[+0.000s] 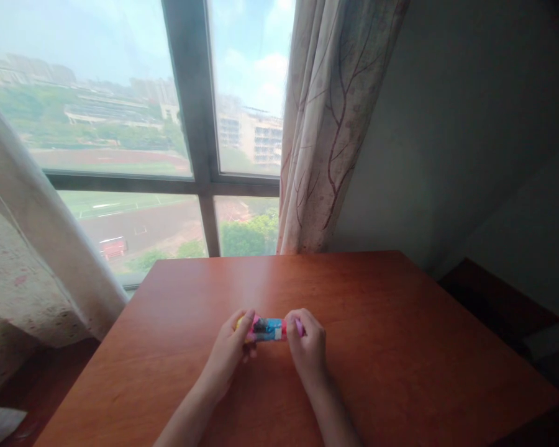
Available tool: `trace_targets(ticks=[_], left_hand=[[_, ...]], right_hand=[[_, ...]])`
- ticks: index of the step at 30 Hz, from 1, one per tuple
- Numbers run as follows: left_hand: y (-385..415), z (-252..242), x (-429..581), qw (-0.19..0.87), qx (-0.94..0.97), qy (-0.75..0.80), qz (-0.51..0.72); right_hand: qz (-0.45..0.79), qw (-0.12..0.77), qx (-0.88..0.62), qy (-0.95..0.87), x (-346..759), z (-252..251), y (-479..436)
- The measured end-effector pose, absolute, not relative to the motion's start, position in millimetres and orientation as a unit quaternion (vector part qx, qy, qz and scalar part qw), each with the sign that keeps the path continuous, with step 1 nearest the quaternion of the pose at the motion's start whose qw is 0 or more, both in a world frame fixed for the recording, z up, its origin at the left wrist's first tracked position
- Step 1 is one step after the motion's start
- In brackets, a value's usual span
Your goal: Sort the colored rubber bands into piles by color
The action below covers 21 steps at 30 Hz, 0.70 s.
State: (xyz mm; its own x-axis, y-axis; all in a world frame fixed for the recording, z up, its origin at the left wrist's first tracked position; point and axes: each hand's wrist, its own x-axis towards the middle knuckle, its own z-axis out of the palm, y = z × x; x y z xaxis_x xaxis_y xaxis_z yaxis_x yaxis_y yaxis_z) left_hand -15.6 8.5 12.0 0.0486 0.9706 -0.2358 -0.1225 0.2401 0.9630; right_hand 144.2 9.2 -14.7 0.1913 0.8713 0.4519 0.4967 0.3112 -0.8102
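A small tube-shaped item (270, 330) with a bright blue, pink and red printed wrap lies sideways between my two hands, just above the table. My left hand (233, 340) is closed round its left end, where a bit of yellow shows by the thumb. At the other end, my right hand (307, 341) grips it with the thumb on top, next to a light purple tip. The print is too blurred to read, and my fingers hide both ends in part.
Beneath my hands is a reddish-brown wooden table (377, 347). Behind its far edge stands a window with a dark frame (200, 180). A patterned curtain (326, 124) hangs at the right of the window, another curtain (32, 261) at the left. Something white (0, 423) lies at lower left.
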Motion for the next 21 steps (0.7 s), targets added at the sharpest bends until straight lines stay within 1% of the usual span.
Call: trace_targets(ticks=[4,7,10,13,21], left_hand=[[8.8,16.2,-16.6,0.613,0.391,0.509,0.462],[9.9,13.5,-16.0,0.603,0.400,0.501,0.474],[11.9,4.3,-16.2,0.572,0.454,0.463,0.502],[13.9,-3.7,-16.8,0.568,0.486,0.450,0.489],[14.3,7.4,-18.4,0.501,0.452,0.550,0.493]], right_hand=[[0.378,0.547,-0.555,-0.500,141.6,-19.6,16.7],[0.470,0.543,-0.538,-0.442,141.5,-24.3,18.9],[0.515,0.553,-0.522,-0.395,143.3,-25.7,18.6],[0.545,0.557,-0.505,-0.370,145.3,-24.0,18.3],[0.507,0.572,-0.497,-0.411,141.0,-17.0,19.2]])
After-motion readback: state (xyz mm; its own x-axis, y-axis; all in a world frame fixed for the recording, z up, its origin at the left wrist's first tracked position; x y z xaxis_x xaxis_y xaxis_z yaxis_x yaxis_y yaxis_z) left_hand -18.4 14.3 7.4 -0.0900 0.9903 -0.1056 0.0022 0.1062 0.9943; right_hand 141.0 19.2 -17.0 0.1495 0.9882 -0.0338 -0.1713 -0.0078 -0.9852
